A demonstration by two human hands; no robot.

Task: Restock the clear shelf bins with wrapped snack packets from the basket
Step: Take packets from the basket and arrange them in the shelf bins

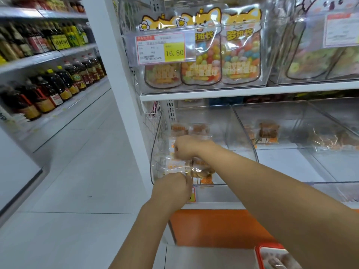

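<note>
- Nearest: both bare forearms coming in from the bottom edge. The red-rimmed basket (259,253) sits under the right one, contents blurred.
- Far left: oil bottles (58,84) on the aisle shelves, not relevant.
- left hand (171,188) is at the front lip of the leftmost clear bin (240,136), fingers curled, pinching the lower edge of a snack packet (174,166).
- That packet sits just above the left fingers, half over the lip, touching the stacked packets (204,173) in the bin.
- right hand (189,146) is above it in the bin mouth, knuckles to camera. Fingers are hidden and blurred, so I can't tell if it grips anything.
- Handling guess: light, soft film wrap, slick and crinkly, contents crushable. Take it by a sealed edge or flat across the faces, no squeeze.
- Right: neighbouring bin (281,162) is nearly bare, a few packets at the back.
- Above: candy bags (240,49) and a price tag (161,48).
</note>
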